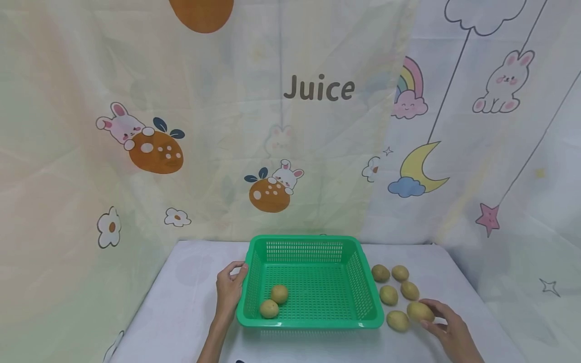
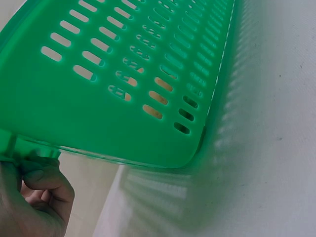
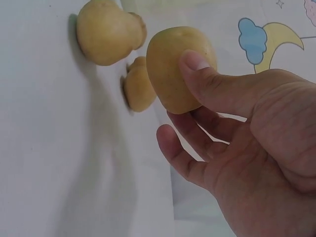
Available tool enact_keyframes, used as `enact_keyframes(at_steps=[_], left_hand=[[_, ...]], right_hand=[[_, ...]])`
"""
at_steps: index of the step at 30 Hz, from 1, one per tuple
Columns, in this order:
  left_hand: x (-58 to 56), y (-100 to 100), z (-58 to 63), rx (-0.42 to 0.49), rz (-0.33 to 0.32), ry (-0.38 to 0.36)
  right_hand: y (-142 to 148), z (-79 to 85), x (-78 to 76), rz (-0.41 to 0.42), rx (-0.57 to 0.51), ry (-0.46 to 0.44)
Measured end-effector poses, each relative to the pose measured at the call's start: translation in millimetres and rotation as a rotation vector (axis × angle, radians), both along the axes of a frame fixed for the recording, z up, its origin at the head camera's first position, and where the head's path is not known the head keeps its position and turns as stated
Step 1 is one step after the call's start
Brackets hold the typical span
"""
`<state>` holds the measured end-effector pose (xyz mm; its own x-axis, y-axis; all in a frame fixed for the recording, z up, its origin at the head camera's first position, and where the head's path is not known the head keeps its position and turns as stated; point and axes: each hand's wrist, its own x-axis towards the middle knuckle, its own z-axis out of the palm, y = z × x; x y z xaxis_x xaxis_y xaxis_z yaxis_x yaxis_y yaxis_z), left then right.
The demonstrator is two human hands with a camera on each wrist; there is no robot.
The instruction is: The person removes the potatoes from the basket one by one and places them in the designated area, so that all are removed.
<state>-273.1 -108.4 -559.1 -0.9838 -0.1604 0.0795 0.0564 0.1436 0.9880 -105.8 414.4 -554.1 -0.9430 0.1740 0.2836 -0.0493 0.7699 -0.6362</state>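
Note:
A green plastic basket (image 1: pixel 317 297) with slotted walls stands on the white-covered table, two potatoes (image 1: pixel 269 308) lying in its front left corner. My left hand (image 1: pixel 230 288) grips the basket's left rim; in the left wrist view its thumb and curled fingers (image 2: pixel 47 182) pinch the edge. To the right of the basket, my right hand (image 1: pixel 449 330) holds a potato (image 1: pixel 420 312) between thumb and fingers. The right wrist view shows this held potato (image 3: pixel 173 74) raised off the cloth, the thumb across its near side.
Several loose potatoes (image 1: pixel 389 295) lie between the basket's right side and my right hand. A printed curtain (image 1: pixel 317 151) hangs behind the table's back edge. A small dark object (image 1: pixel 239 361) shows at the bottom edge of the head view.

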Motion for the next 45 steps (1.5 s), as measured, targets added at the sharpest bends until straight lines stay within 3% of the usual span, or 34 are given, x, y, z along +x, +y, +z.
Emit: enact_keyframes(at_steps=[7, 20, 27, 36, 45], left_hand=[[0.6, 0, 1.0, -0.002, 0.003, -0.003], [2.0, -1, 1.1, -0.009, 0.02, -0.009], [2.7, -1, 1.2, -0.014, 0.029, -0.014], [2.2, 0, 2.7, -0.009, 0.017, -0.015], [2.1, 1, 4.8, -0.008, 0.015, -0.021]], right_hand=[[5, -3.4, 0.9, -0.008, 0.016, 0.01], [23, -4.9, -0.9, -0.002, -0.027, -0.305], [29, -10.2, 1.7, 0.018, -0.002, -0.282], [33, -11.3, -2.6, 0.023, -0.019, -0.357], [36, -9.2, -4.8, 0.03, -0.036, -0.358]])
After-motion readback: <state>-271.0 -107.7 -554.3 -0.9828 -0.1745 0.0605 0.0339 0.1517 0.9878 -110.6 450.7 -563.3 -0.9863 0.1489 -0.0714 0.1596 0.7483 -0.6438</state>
